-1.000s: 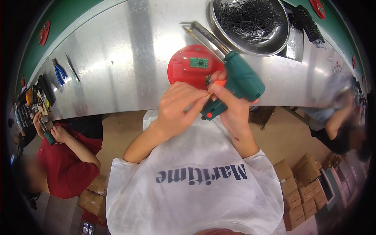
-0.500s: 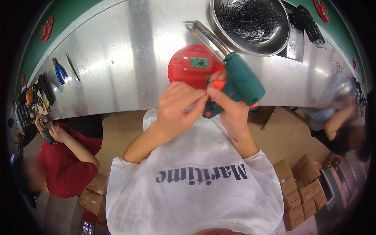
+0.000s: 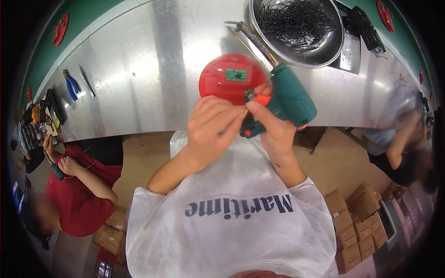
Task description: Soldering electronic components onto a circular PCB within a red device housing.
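A green soldering gun (image 3: pixel 294 95) rests in my right hand (image 3: pixel 277 127), its metal tip pointing up and left over the table. The thumb and fingers of that hand also hold a small round metallic part (image 3: pixel 249 95) beside the gun's orange trigger area. My left hand (image 3: pixel 211 123) is closed in a pinch, its fingertips meeting my right thumb; whatever lies between them is too small to make out. Just beyond my hands lies a red round plastic piece (image 3: pixel 213 83) with a small green circuit board (image 3: pixel 236 75) on it.
A metal bowl (image 3: pixel 337 44) of black wires (image 3: pixel 296 23) stands at the far right, a black tool (image 3: pixel 368 30) beside it. Blue-handled pliers (image 3: pixel 72 88) and tweezers (image 3: pixel 86 79) lie left on the metal table (image 3: pixel 125 92). People sit at both sides; cardboard boxes (image 3: pixel 359 231) are stacked behind.
The soldering gun has shifted slightly right, its tip moving the same way. More of the round part shows between my right fingers. My left hand stays pinched at the right thumb.
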The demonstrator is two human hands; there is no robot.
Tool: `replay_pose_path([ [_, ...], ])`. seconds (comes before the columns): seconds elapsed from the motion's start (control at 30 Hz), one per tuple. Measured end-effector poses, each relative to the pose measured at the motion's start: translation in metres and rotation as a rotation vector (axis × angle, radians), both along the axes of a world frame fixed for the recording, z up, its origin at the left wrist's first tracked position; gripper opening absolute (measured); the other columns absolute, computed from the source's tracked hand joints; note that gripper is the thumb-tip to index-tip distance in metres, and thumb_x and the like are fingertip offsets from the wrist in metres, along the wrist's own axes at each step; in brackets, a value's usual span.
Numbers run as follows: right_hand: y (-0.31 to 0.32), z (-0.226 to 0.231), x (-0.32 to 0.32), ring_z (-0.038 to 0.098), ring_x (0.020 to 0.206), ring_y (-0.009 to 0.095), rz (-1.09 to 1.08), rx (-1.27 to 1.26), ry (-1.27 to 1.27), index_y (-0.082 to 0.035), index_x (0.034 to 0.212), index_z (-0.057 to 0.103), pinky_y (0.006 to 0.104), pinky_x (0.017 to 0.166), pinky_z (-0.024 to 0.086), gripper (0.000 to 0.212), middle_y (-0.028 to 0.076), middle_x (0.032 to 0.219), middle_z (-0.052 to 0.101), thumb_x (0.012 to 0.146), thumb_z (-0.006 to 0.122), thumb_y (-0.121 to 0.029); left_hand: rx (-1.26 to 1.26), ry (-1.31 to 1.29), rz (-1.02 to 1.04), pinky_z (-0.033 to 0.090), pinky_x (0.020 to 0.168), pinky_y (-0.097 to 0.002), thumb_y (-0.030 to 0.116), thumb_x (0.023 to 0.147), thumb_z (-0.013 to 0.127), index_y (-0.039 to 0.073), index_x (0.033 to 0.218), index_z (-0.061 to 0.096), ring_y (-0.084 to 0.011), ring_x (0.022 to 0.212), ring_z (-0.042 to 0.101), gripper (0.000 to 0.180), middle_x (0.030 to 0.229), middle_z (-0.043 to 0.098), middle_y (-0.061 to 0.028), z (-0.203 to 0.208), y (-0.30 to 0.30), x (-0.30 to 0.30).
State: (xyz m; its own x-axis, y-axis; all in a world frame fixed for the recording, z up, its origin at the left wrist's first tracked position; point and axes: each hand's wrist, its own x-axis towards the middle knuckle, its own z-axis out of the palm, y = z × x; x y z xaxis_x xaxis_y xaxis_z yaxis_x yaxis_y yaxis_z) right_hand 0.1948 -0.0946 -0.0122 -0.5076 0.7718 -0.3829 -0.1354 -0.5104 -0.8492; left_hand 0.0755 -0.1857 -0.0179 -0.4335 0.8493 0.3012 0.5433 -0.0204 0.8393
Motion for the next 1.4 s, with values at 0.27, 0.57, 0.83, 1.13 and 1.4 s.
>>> replay_pose_path([
  [0.27,0.010,-0.002,0.007,0.060,0.083,0.017,0.028,-0.038,-0.001,0.001,0.106,0.053,0.0256,0.072,0.048,0.026,0.012,0.107,0.056,0.082,0.062,0.006,-0.060,-0.009,0.098,0.046,0.074,-0.0345,-0.004,0.067,0.072,0.002,0.085,0.070,-0.0252,0.083,0.058,0.019,0.092,0.062,-0.0081,-0.002,0.001,0.003],
  [0.57,0.017,0.008,0.071,0.058,0.074,0.019,0.173,0.064,-0.078,0.001,0.101,0.055,0.0292,0.062,0.043,0.024,0.017,0.108,0.056,0.083,0.063,-0.012,-0.140,-0.161,0.246,0.045,0.090,-0.0339,0.000,0.076,0.069,0.001,0.082,0.067,-0.0239,0.106,0.054,0.006,0.129,0.051,-0.0148,-0.011,0.018,-0.002],
  [0.83,0.021,-0.001,0.099,0.056,0.067,0.018,0.249,0.276,-0.318,0.003,0.084,0.064,0.0289,0.062,0.045,0.016,0.009,0.076,0.057,0.068,0.066,0.001,-0.181,-0.153,0.280,0.043,0.092,-0.0339,0.002,0.076,0.069,0.002,0.081,0.066,-0.0247,0.107,0.054,0.006,0.127,0.052,-0.0136,-0.009,0.022,-0.001],
  [1.13,0.023,0.008,0.093,0.054,0.064,0.019,0.271,0.269,-0.399,0.001,0.078,0.061,0.0288,0.059,0.043,0.014,0.010,0.073,0.056,0.065,0.065,0.002,-0.166,-0.204,0.306,0.043,0.088,-0.0344,0.000,0.072,0.068,0.003,0.077,0.065,-0.0259,0.107,0.050,0.007,0.125,0.053,-0.0121,-0.010,0.024,-0.001],
  [1.4,0.022,0.004,0.098,0.053,0.062,0.022,0.298,0.362,-0.421,0.002,0.080,0.062,0.0295,0.057,0.042,0.018,0.011,0.073,0.056,0.062,0.066,0.003,-0.186,-0.185,0.276,0.042,0.092,-0.0339,0.002,0.077,0.068,0.003,0.080,0.065,-0.0229,0.109,0.052,0.005,0.128,0.050,-0.0113,-0.010,0.023,-0.001],
])
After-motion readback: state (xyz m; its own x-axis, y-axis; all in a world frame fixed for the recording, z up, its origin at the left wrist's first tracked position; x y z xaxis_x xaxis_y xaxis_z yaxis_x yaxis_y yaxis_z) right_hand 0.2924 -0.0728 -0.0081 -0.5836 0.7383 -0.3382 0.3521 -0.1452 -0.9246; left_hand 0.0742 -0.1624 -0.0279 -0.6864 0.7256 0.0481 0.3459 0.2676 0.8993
